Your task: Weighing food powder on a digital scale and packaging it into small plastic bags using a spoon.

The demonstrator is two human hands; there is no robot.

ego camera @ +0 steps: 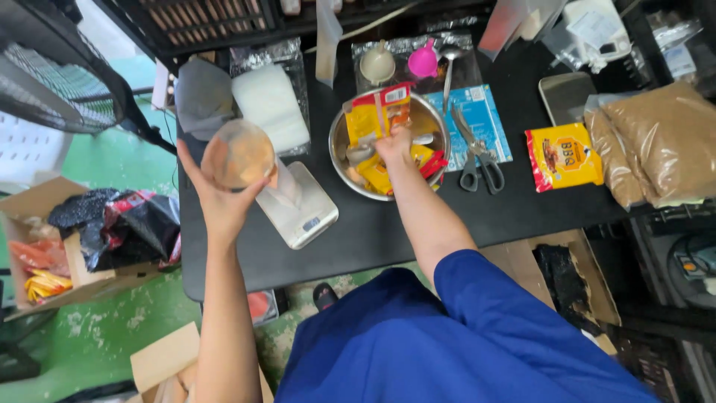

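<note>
Head view, looking down on a black worktop (388, 224). Your left arm rises from the lower frame edge, forearm nearly vertical, wrist bent back. Your left hand (222, 195) is held above the worktop's left edge, palm up, fingers spread and curled around a round clear container (239, 154) with pale orange contents, gripping it from below. Just right of it, a white kitchen scale (298, 205) lies on the worktop near the front edge.

Your right arm, in a blue sleeve (477, 291), extends forward across the front edge, elbow bent, forearm angled up and left. Your right hand (394, 143) reaches into a steel bowl (436, 119) at mid-worktop, fingers pinched on a yellow-and-red sachet (377, 112), which stands upright over the bowl. More yellow sachets (377, 175) lie inside the bowl.

Right of the bowl lie scissors (477, 160); further right, a yellow packet (563, 157) and bags of brown powder (656, 142) at the right edge. A pink funnel (423, 62) and a white funnel (377, 66) rest near the back edge.
</note>
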